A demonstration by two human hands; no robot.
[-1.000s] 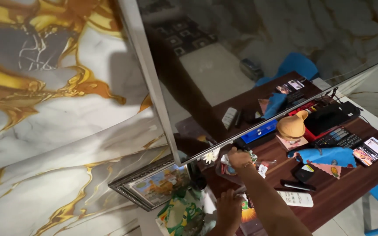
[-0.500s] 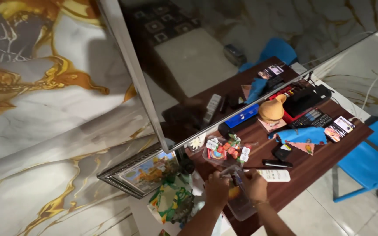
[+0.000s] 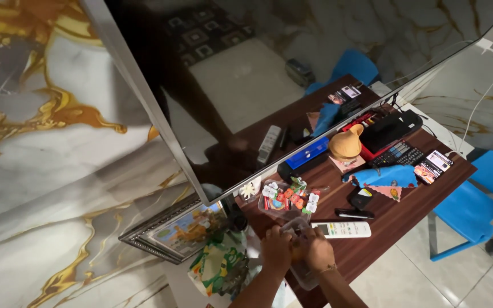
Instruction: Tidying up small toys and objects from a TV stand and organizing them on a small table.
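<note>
Both hands, left hand [image 3: 277, 249] and right hand [image 3: 317, 251], grip clear plastic container [image 3: 302, 272] at desk [image 3: 406, 217] edge; contents unclear, small packets [image 3: 289, 198] beside untouched.

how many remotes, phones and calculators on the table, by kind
remotes: 1, the white one by the right hand
phones: 2, side by side
calculators: 1
total: 4

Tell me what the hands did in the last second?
The right hand drew back from under the screen to the table's near edge and joined the left hand on a clear container. The remote stayed put.
</note>
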